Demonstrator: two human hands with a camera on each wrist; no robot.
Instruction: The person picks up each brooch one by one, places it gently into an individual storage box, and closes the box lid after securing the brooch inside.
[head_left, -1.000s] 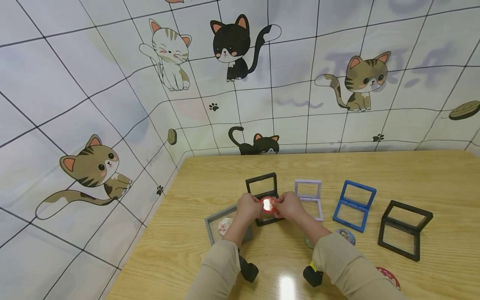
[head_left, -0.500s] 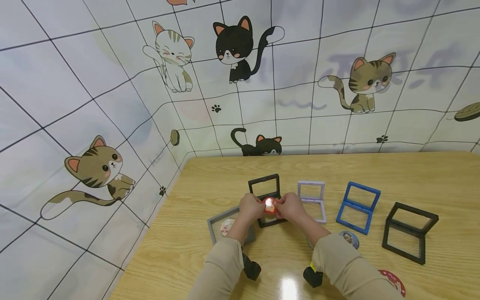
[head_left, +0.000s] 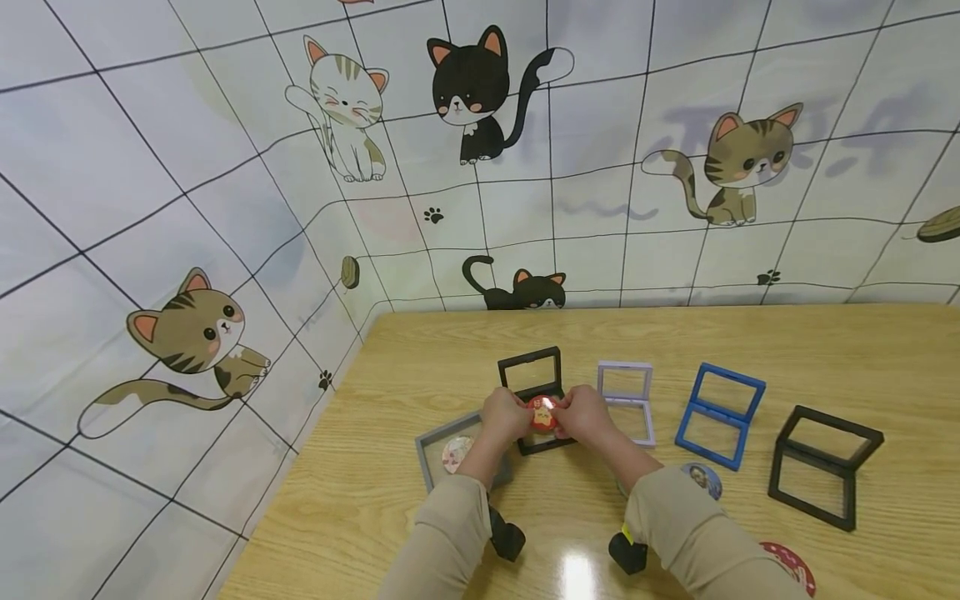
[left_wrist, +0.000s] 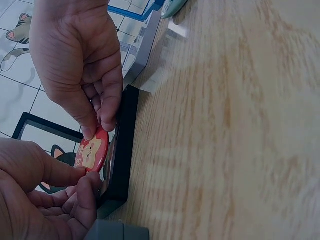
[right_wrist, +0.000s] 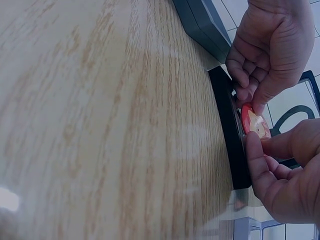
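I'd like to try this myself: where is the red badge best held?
Probably pinch the red badge by its rim from left and right, as the left hand and right hand do: it's thin and round, so this leaves its printed face mostly uncovered.

Badge (head_left: 543, 414) between hands (head_left: 504, 415), tray (head_left: 448, 427) left, frames (head_left: 717, 412) right

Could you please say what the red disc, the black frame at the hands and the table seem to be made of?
The red disc looks like glossy plastic or coated metal: light glints on it. The black frame seems rigid, fairly matt plastic, with straight edges. The table looks like varnished wood or laminate, showing grain and reflections.
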